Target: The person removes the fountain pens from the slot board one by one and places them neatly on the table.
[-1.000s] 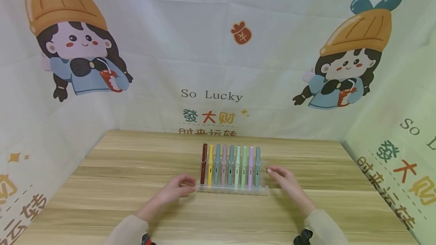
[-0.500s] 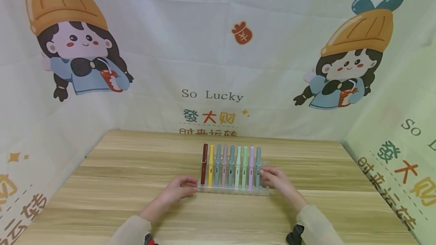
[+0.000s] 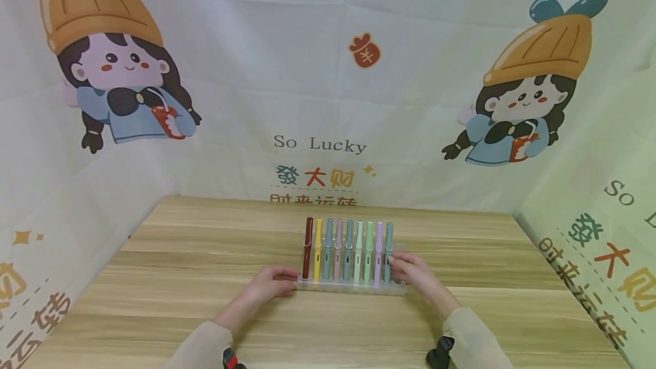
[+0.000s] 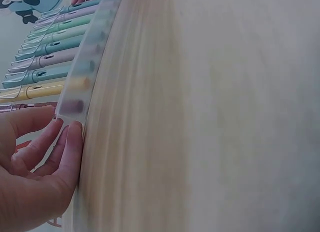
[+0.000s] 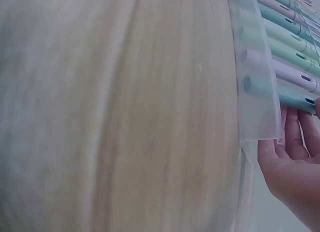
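A clear plastic pen stand (image 3: 353,287) holds a row of several capped pens, leaning upright with clips facing front. At its left end is a dark red pen (image 3: 307,249), beside a yellow pen (image 3: 318,249). My left hand (image 3: 270,282) holds the stand's left end, thumb (image 4: 74,142) at the front corner and fingers behind. My right hand (image 3: 417,275) pinches the rightmost teal pen (image 5: 295,98), its fingers below and the thumb tip at the frame edge in the right wrist view. That pen's lower end still sits behind the stand's front lip (image 5: 257,112).
The stand rests on a wood-grain table (image 3: 205,244). A pale printed cloth (image 3: 230,73) hangs behind and at both sides. Black devices are worn at the wrists, below the beige sleeves (image 3: 474,337).
My right hand has moved left from beside the stand onto the rightmost teal pen. My left hand has shifted slightly right against the stand's end. The pens keep their places.
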Tool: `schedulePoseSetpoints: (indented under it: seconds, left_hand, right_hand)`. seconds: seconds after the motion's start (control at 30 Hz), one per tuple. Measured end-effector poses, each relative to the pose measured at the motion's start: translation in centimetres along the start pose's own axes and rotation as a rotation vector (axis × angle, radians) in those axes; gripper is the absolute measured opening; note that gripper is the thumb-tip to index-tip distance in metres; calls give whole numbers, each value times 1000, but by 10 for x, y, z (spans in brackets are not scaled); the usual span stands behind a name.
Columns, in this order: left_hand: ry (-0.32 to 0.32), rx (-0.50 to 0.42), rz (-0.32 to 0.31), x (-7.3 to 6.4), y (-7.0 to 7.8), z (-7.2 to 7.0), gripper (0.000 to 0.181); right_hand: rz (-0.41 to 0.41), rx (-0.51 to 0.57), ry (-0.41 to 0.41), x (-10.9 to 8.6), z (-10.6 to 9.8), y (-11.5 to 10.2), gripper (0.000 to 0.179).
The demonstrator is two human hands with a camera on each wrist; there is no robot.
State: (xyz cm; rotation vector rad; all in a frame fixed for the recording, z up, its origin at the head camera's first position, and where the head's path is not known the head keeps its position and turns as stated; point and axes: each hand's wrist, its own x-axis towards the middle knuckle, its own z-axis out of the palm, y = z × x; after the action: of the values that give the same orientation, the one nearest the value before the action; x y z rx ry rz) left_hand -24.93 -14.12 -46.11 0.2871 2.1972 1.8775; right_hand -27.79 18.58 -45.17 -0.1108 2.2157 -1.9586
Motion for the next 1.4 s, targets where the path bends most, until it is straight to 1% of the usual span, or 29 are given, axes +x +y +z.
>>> schedulePoseSetpoints:
  seconds: [0.23, 0.5, 0.63, 0.77, 0.8, 0.97, 1.07, 1.2, 1.4]
  left_hand:
    - [25, 15, -15, 1, -1, 2, 27]
    - [35, 5, -28, 4, -2, 3, 25]
    - [44, 4, -39, 5, -2, 4, 24]
    - [51, 6, -34, 6, -2, 4, 24]
    - [53, 5, -33, 6, -2, 4, 24]
    - [58, 3, -32, 6, -1, 3, 25]
    - [57, 0, -30, 6, -1, 3, 25]
    - [51, 2, -24, 6, -1, 3, 25]
    - [49, 10, -26, 5, -1, 4, 24]
  right_hand:
    - [-1, 34, -22, 0, 1, 1, 41]
    - [-10, 55, -44, 0, 1, 1, 36]
    - [-9, 54, -34, -1, 0, -1, 37]
    - [-21, 64, -29, -2, -2, -2, 40]
    - [-23, 71, -24, -2, -2, -2, 38]
    - [-71, 116, 9, -2, -4, -5, 34]
    - [-107, 112, 33, -3, -6, -9, 35]
    - [-123, 98, 59, -4, -8, -13, 36]
    - [-140, 97, 64, -8, -13, -17, 37]
